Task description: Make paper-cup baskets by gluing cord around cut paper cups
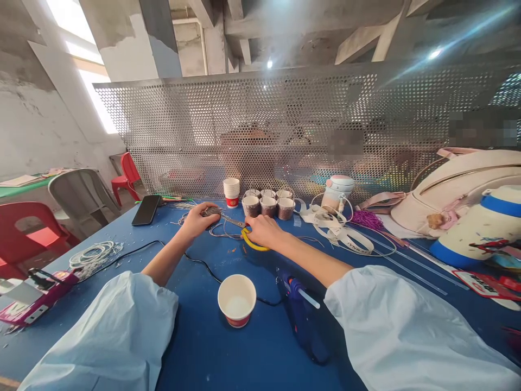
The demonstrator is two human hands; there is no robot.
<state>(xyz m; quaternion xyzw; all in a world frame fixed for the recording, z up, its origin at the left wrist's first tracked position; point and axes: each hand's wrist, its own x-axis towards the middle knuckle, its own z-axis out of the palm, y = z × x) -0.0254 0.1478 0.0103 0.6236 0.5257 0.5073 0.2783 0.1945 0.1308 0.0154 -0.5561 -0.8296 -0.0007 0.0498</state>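
My left hand (198,221) is closed round a bundle of thin greyish-brown cord (211,212), and loose strands trail from it over the table. My right hand (264,230) grips a pair of scissors (255,243) by the yellow handles, its blades pointing left toward the cord. Whether the blades touch the cord I cannot tell. Nearer to me, between my forearms, a paper cup (237,298) with a red lower band stands upright. A blue glue gun (299,304) with a clear stick in its back lies right of the cup.
Several brown-wrapped cups (268,207) with handles stand behind my right hand, beside a cup stack (232,191). A phone (146,210) and a power strip (36,304) lie left. Ribbon (342,231), bottles and a bag (459,190) occupy the right; a perforated metal panel (244,136) borders the back.
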